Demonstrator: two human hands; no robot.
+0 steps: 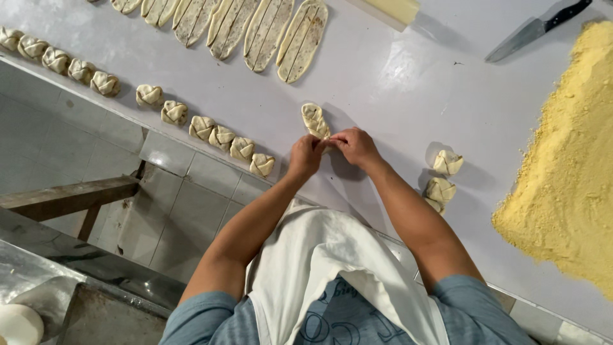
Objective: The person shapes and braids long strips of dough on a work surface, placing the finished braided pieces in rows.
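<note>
Counts first: 11 small folded dough knots [174, 112] sit in a row along the bench's [396, 83] near edge, running from the left end toward the hands; 3 more knots [447, 162] are clustered just right of the right forearm, close to the same edge. At the far edge, about 7 long flat dough strips [302, 41] lie side by side, each scored lengthwise, some cut off by the frame. 1 knife [535, 29] with a dark handle lies toward the far right corner, 1 pale rolling pin [394, 10] end shows at the far edge, and 1 heap of yellow meal [571, 166] covers the right end. Grip: left hand [305, 156] and right hand [356, 146] meet fingertip to fingertip, both pinched shut on the near end of 1 half-plaited dough piece [315, 120], which lies on the bench mid-width, its far end free and flat. Person wears a white apron [319, 255] over a blue shirt. No packages or labels in view on the bench.
</note>
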